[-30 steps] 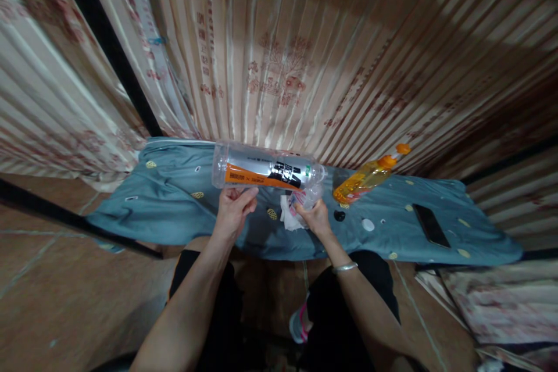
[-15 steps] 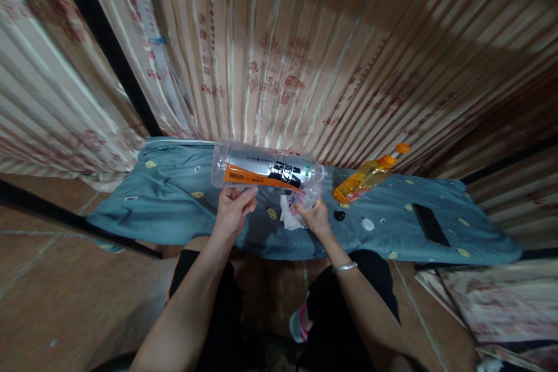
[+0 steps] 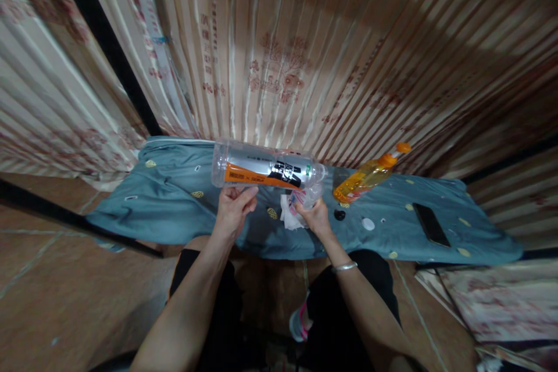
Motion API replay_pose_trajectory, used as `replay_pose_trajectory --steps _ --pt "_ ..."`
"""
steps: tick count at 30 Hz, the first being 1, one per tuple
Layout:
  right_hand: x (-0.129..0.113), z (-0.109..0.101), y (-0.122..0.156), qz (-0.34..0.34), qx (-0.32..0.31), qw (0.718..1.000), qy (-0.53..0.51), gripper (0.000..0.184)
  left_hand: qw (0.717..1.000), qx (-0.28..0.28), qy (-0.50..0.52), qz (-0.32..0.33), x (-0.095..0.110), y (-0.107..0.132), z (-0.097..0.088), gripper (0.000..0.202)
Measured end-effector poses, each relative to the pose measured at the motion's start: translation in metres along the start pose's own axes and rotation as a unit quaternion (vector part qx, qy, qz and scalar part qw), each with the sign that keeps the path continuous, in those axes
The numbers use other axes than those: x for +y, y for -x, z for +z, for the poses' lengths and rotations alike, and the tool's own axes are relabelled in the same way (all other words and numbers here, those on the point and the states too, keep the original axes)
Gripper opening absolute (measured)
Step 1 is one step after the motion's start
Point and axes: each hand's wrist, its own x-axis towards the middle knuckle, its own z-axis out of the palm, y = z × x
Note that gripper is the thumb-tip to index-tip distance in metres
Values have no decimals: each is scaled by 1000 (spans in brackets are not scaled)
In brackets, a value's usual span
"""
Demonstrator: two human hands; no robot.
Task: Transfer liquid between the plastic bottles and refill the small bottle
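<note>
A large clear plastic bottle point(image 3: 265, 170) with a silver, orange and black label lies almost level in the air, its neck toward the right. My left hand point(image 3: 235, 206) grips its lower side near the base. My right hand point(image 3: 316, 216) is closed around a small clear bottle point(image 3: 312, 193) with pink print, held tilted just under the large bottle's neck. Whether the two mouths touch, I cannot make out. Behind and below the small bottle, a crumpled white tissue point(image 3: 291, 218) rests on the blue-green cloth point(image 3: 174, 203).
Right of my hands stands a pump bottle of orange liquid point(image 3: 364, 180). Nearer me lie a small black cap point(image 3: 339, 215) and a white disc point(image 3: 368, 224). A black phone point(image 3: 430, 225) is farther right. A pleated curtain point(image 3: 279, 70) hangs behind, with dark poles point(image 3: 108, 52) at the sides.
</note>
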Motion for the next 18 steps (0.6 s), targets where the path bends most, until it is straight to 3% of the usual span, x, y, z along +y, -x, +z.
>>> replay_pose_trajectory --steps 18 --pt "7 2 -2 -18 4 1000 -12 47 1000 -5 -12 6 -1 0 0 40"
